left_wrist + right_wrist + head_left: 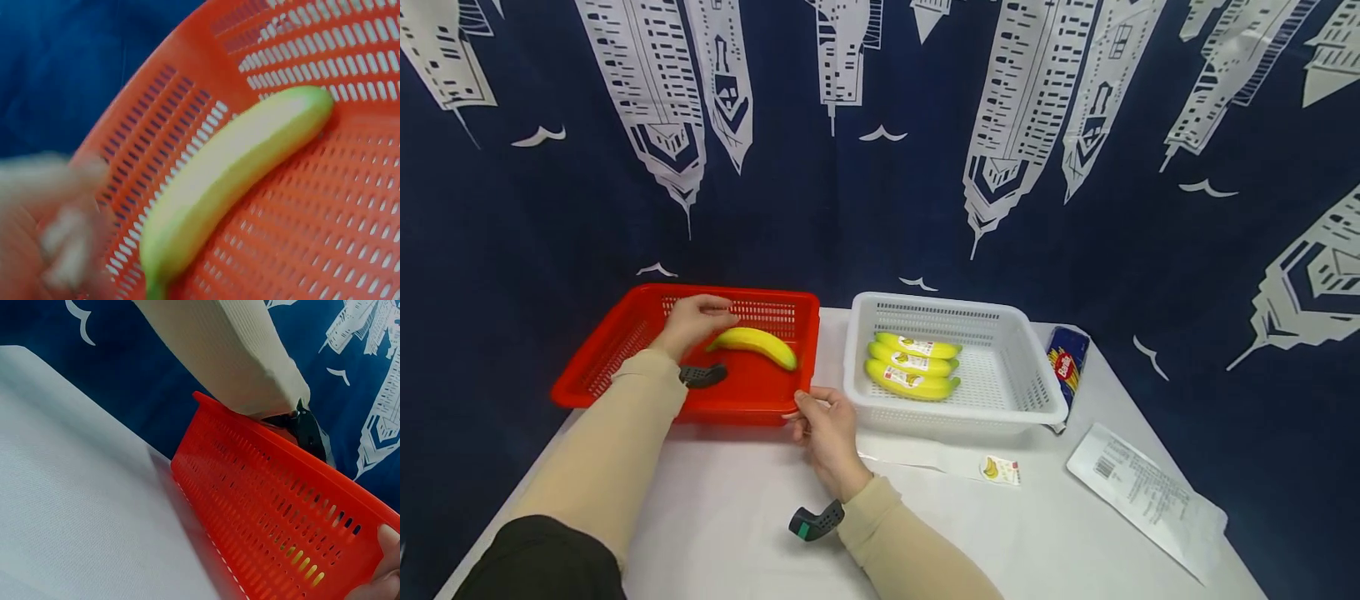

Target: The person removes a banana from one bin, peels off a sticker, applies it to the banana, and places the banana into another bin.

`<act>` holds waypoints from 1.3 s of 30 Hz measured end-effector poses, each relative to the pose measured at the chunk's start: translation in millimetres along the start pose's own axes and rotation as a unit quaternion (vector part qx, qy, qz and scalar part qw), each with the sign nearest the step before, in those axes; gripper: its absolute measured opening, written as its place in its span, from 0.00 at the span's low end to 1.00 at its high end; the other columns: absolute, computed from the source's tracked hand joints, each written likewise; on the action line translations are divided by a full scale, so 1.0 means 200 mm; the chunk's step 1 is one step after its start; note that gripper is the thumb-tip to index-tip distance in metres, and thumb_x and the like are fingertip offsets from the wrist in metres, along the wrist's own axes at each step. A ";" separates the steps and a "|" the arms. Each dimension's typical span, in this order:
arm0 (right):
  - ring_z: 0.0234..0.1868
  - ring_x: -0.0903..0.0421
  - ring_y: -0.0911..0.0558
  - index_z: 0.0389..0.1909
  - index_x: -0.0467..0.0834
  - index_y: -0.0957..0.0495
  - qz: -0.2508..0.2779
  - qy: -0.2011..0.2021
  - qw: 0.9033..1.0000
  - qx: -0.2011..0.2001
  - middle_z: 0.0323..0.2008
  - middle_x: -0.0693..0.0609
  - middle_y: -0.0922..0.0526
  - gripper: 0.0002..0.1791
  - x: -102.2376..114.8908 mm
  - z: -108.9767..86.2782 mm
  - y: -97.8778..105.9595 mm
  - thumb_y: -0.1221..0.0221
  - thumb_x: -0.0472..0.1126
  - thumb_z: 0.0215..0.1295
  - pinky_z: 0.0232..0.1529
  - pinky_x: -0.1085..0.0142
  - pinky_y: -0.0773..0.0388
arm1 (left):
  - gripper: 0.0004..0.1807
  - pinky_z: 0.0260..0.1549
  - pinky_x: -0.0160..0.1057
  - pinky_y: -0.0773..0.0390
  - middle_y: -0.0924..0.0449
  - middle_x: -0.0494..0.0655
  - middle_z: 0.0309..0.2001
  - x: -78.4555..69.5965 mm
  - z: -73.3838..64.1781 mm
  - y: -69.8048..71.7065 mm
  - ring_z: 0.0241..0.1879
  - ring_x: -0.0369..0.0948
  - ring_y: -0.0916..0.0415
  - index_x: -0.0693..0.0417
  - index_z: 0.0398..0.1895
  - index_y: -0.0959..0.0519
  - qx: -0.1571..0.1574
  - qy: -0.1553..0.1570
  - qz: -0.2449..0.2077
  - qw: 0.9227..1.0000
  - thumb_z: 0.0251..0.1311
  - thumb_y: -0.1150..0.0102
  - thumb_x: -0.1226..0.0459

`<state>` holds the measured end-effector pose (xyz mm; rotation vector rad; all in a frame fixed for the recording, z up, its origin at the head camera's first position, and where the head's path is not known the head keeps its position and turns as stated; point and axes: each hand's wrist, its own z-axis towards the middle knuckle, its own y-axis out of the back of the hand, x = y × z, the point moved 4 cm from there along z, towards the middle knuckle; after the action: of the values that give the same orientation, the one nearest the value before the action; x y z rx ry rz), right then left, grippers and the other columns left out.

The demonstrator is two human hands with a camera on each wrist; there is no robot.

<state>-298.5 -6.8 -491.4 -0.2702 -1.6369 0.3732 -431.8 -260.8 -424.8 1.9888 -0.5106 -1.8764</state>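
A single yellow banana [752, 343] lies in the red basket [745, 408], its greenish stem end toward the left. My left hand [694, 321] is over the basket beside that end, apart from the banana; in the left wrist view the hand [53, 219] is blurred and I see nothing held in it. At the basket's near right corner, my right hand [829, 429] pinches the rim, the thumb on top. To the right, a white basket [1000, 392] holds several bananas [913, 367] side by side, with paper labels on them.
A white strip with a banana sticker [998, 470] lies before the white basket. Right of that basket is a dark blue pasta packet [1066, 358]. A white printed pouch [1146, 496] lies near the table's right edge. A patterned blue curtain [820, 200] hangs behind the table.
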 end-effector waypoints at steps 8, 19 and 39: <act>0.16 0.63 0.28 0.49 0.38 0.27 0.000 0.000 1.000 -0.005 0.23 0.52 0.14 0.13 0.00 -0.01 -0.01 0.37 0.38 0.70 0.20 0.72 0.29 | 0.35 0.64 0.57 0.29 0.31 0.70 0.64 0.15 -0.02 0.04 0.59 0.61 0.33 0.72 0.64 0.29 0.025 0.086 0.125 0.988 0.58 0.28 0.60; 0.15 0.63 0.28 0.48 0.38 0.26 0.015 -0.006 1.000 -0.004 0.23 0.51 0.14 0.12 -0.01 0.00 -0.01 0.37 0.37 0.70 0.19 0.74 0.28 | 0.27 0.57 0.57 0.24 0.24 0.68 0.58 0.17 -0.01 0.05 0.54 0.60 0.27 0.70 0.56 0.23 0.040 0.087 0.214 0.972 0.59 0.30 0.60; 0.14 0.63 0.29 0.47 0.39 0.26 0.027 0.001 1.000 0.008 0.23 0.51 0.15 0.11 0.00 -0.01 -0.01 0.37 0.37 0.70 0.18 0.73 0.30 | 0.11 0.35 0.43 0.24 0.20 0.50 0.31 0.17 0.01 0.07 0.35 0.49 0.25 0.60 0.34 0.18 0.017 0.080 0.254 0.964 0.63 0.38 0.59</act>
<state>-296.9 -8.1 -491.3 -0.3035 -1.6254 0.4274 -431.8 -289.7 -447.2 1.7881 -0.9098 -1.3896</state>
